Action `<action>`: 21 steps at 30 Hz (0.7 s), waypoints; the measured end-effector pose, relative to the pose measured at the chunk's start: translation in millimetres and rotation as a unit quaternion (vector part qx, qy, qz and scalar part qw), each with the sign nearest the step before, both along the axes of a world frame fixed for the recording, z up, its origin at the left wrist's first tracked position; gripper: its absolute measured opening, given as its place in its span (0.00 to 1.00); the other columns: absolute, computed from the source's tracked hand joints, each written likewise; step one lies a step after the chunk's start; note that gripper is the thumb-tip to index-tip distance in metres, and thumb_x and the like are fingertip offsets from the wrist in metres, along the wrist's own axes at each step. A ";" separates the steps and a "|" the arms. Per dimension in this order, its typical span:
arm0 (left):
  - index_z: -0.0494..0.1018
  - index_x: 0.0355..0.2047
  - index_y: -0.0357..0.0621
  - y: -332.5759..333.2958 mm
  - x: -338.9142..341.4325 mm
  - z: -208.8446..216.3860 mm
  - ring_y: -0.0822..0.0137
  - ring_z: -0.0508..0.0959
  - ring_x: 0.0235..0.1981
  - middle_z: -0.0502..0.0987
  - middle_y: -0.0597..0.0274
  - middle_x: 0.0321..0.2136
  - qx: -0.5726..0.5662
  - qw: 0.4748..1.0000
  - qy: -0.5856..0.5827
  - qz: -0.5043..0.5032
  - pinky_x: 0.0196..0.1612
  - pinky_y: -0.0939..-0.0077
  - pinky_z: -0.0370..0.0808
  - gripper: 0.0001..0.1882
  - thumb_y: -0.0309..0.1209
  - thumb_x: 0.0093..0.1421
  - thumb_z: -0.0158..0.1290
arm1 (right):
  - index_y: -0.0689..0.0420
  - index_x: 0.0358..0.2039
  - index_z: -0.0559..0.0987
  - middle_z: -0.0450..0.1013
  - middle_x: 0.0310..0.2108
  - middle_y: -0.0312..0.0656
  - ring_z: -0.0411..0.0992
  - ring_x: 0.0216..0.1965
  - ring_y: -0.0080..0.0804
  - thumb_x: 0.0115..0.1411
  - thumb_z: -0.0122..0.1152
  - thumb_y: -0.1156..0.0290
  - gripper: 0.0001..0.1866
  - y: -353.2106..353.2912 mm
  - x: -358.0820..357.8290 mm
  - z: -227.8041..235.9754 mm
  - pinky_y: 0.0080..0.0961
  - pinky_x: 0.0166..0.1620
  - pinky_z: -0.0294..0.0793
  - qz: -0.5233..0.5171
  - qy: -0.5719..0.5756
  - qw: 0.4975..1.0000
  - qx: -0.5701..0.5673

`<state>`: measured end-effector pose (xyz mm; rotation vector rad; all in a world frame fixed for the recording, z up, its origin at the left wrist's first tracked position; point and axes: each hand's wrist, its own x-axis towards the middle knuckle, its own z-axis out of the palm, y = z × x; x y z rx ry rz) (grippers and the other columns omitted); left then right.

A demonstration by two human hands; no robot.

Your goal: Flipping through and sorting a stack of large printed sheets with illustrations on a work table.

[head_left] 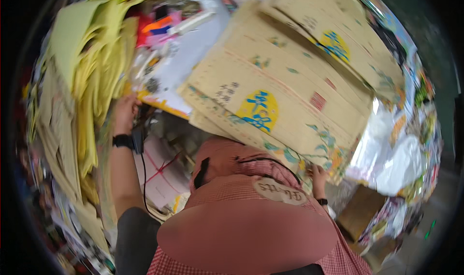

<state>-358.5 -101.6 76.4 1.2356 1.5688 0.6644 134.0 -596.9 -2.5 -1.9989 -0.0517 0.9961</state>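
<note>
Pink garment (212,192) foremost, tan sheets (299,76) slant lengthwise toward near right; left grip (125,111) and right grip (318,180) unclear.

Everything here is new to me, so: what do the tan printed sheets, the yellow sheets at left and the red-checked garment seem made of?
Tan printed sheets: probably matte paper, lying in flat, straight-edged layers.
Yellow sheets: thin and fairly matte, drooping in loose folds; paper or soft cloth, I can't tell.
Red-checked garment: likely woven fabric, dull, with a fine check.
</note>
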 end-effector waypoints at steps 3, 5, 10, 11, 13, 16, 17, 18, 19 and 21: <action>0.67 0.44 0.40 -57.3 105.6 -42.7 0.73 0.75 0.29 0.74 0.63 0.30 -0.211 0.966 -0.097 -0.111 0.31 0.84 0.71 0.16 0.33 0.57 0.50 | 0.61 0.41 0.72 0.73 0.32 0.42 0.73 0.27 0.27 0.58 0.49 0.64 0.16 35.0 -24.7 13.3 0.17 0.30 0.73 -0.038 0.221 0.975 0.014; 0.67 0.45 0.38 -89.8 173.1 -75.0 0.69 0.75 0.36 0.74 0.61 0.32 -0.262 0.935 -0.146 -0.188 0.39 0.79 0.71 0.18 0.35 0.58 0.50 | 0.60 0.44 0.71 0.73 0.32 0.41 0.74 0.26 0.26 0.59 0.48 0.64 0.16 46.9 -36.3 8.1 0.14 0.28 0.73 -0.066 0.287 0.955 0.035; 0.69 0.31 0.44 -121.6 274.9 -127.4 0.71 0.74 0.32 0.73 0.64 0.28 -0.342 0.915 -0.204 -0.068 0.35 0.79 0.70 0.08 0.35 0.58 0.50 | 0.60 0.41 0.71 0.74 0.29 0.44 0.74 0.25 0.29 0.60 0.49 0.62 0.15 48.0 -35.3 -9.4 0.17 0.29 0.76 -0.149 0.351 0.919 0.100; 0.69 0.31 0.44 -126.8 285.1 -122.8 0.71 0.74 0.32 0.73 0.64 0.28 -0.347 0.912 -0.202 -0.079 0.35 0.79 0.70 0.08 0.35 0.58 0.50 | 0.60 0.41 0.70 0.74 0.31 0.45 0.74 0.28 0.29 0.60 0.48 0.62 0.15 49.7 -33.9 -9.7 0.18 0.32 0.76 -0.177 0.367 0.905 0.124; 0.69 0.30 0.43 -137.6 296.7 -105.7 0.72 0.73 0.30 0.72 0.65 0.27 -0.336 0.914 -0.212 -0.087 0.35 0.79 0.69 0.10 0.37 0.58 0.50 | 0.60 0.41 0.70 0.73 0.32 0.45 0.74 0.31 0.29 0.61 0.48 0.62 0.15 46.3 -31.9 -15.4 0.20 0.35 0.76 -0.210 0.381 0.888 0.150; 0.68 0.35 0.42 -151.7 273.5 -124.9 0.69 0.73 0.36 0.73 0.62 0.33 -0.416 0.883 -0.145 -0.165 0.39 0.78 0.69 0.15 0.41 0.57 0.51 | 0.61 0.41 0.68 0.72 0.36 0.46 0.74 0.34 0.31 0.61 0.48 0.60 0.16 46.6 -31.0 -29.1 0.23 0.39 0.75 -0.236 0.391 0.860 0.227; 0.68 0.35 0.42 -156.8 268.7 -125.0 0.69 0.73 0.36 0.73 0.62 0.33 -0.413 0.884 -0.142 -0.166 0.39 0.78 0.69 0.15 0.41 0.57 0.51 | 0.61 0.41 0.68 0.72 0.36 0.46 0.74 0.34 0.31 0.61 0.48 0.60 0.16 47.9 -31.8 -30.8 0.23 0.39 0.75 -0.237 0.392 0.859 0.230; 0.66 0.39 0.42 -165.3 271.3 -111.8 0.67 0.72 0.40 0.72 0.60 0.37 -0.471 0.860 -0.142 -0.138 0.42 0.77 0.68 0.18 0.43 0.57 0.51 | 0.62 0.41 0.68 0.72 0.36 0.46 0.73 0.34 0.31 0.60 0.49 0.61 0.17 47.5 -33.5 -31.8 0.23 0.39 0.75 -0.271 0.377 0.848 0.257; 0.65 0.43 0.41 -169.1 272.0 -100.4 0.65 0.71 0.44 0.72 0.58 0.41 -0.524 0.833 -0.143 -0.103 0.45 0.76 0.67 0.22 0.45 0.56 0.51 | 0.62 0.42 0.68 0.72 0.36 0.45 0.73 0.33 0.31 0.60 0.49 0.62 0.17 51.5 -35.6 -27.8 0.23 0.39 0.76 -0.299 0.363 0.836 0.283; 0.62 0.48 0.40 -163.8 273.0 -97.5 0.61 0.68 0.50 0.69 0.55 0.46 -0.532 0.823 -0.170 -0.101 0.50 0.69 0.66 0.25 0.44 0.57 0.51 | 0.63 0.39 0.69 0.72 0.35 0.45 0.73 0.32 0.29 0.59 0.51 0.62 0.16 68.9 -36.1 -12.4 0.22 0.37 0.75 -0.297 0.332 0.837 0.318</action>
